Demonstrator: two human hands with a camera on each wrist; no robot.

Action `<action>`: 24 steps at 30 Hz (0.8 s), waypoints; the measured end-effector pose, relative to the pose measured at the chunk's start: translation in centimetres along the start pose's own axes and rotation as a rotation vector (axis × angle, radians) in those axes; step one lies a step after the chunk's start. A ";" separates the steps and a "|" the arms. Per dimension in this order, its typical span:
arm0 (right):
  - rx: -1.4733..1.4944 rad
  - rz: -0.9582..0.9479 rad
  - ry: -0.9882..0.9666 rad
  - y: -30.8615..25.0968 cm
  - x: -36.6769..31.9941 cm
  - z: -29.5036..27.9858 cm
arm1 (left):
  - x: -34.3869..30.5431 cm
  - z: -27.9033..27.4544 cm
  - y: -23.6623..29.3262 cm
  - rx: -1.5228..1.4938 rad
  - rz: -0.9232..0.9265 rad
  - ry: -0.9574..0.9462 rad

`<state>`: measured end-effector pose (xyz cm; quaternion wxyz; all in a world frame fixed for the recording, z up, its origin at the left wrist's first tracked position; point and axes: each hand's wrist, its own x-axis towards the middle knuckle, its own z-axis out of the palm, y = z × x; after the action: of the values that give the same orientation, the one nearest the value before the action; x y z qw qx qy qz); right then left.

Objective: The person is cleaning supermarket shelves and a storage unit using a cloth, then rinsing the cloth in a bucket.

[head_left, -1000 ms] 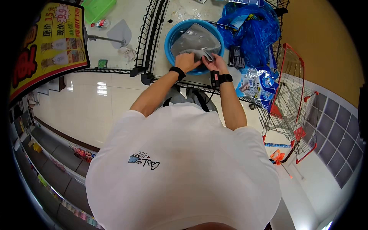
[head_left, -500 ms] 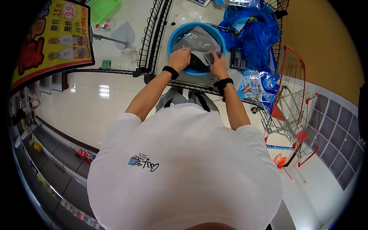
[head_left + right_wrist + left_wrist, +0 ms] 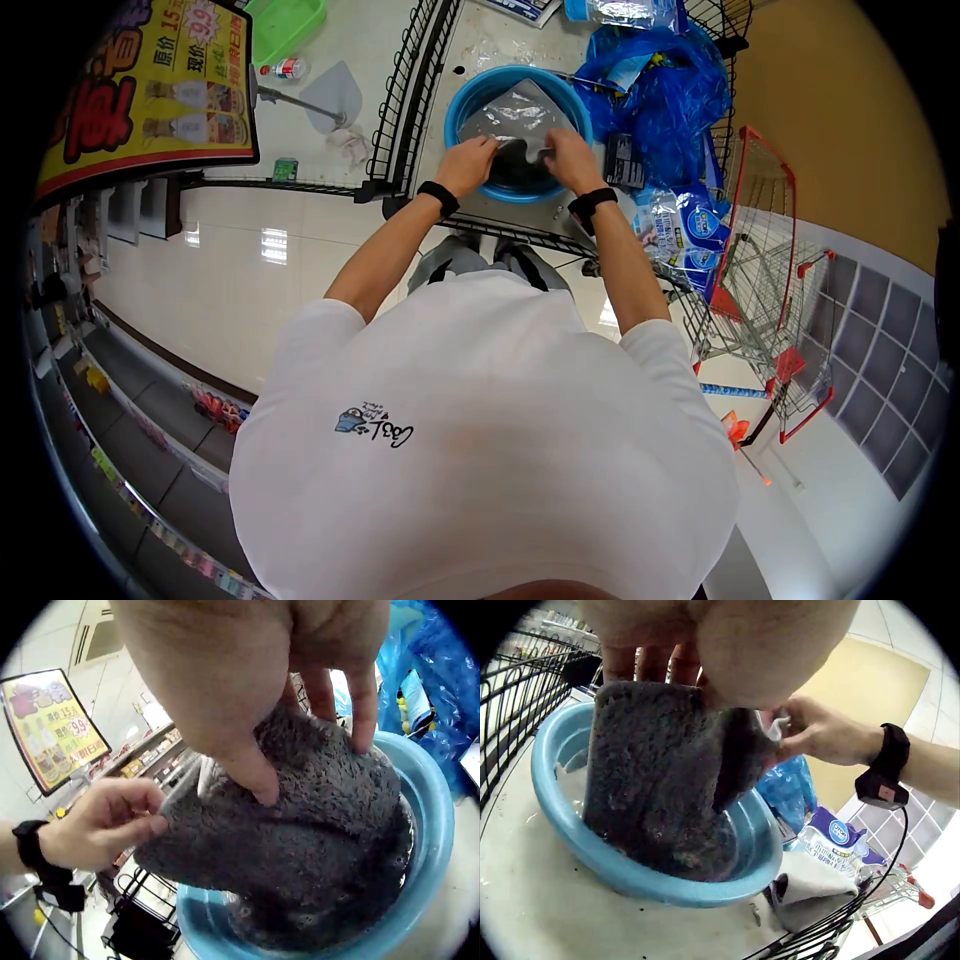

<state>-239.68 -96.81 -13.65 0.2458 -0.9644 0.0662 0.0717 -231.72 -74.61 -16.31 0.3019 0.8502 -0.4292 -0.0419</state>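
Both hands hold a wet, fuzzy dark grey cloth (image 3: 652, 765) by its upper edge, over a light blue basin (image 3: 455, 110). The left hand (image 3: 468, 165) pinches the left side between thumb and fingers. Farther right, the right hand (image 3: 573, 160) grips the same edge, its thumb pressing the fuzzy face in the right wrist view. The cloth's lower part hangs into the basin, where dark water (image 3: 315, 941) shows around it. A smooth pale grey piece (image 3: 522, 112) with a wet shine spreads toward the basin's far side in the head view.
Right of the basin lie a blue plastic bag (image 3: 655, 95), a black box (image 3: 623, 160) and a blue-and-white package (image 3: 680, 225). Another grey cloth (image 3: 810, 889) lies near the wire rim (image 3: 510, 235). A shopping cart (image 3: 750, 290) stands farther right; a yellow sign (image 3: 150, 85) is at left.
The hands have moved apart and spread the cloth's folded edge. Its dark fuzzy side now shows between them in the head view.
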 end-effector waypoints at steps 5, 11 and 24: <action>0.196 0.088 0.183 0.0 -1.2 -2.4 | -1.2 0.6 -2.1 0.018 -0.113 -0.072; 0.209 0.006 0.246 0.1 -2.1 -3.8 | -1.5 1.4 -3.0 0.034 -0.115 -0.140; 0.311 -0.007 0.417 0.0 -3.9 -9.5 | 3.3 -6.8 -1.1 -0.192 -0.086 0.169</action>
<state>-242.53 -101.09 -4.72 0.3727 -0.9091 0.1225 -0.1405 -226.58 -73.36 -10.78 0.4149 0.8355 -0.3595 -0.0239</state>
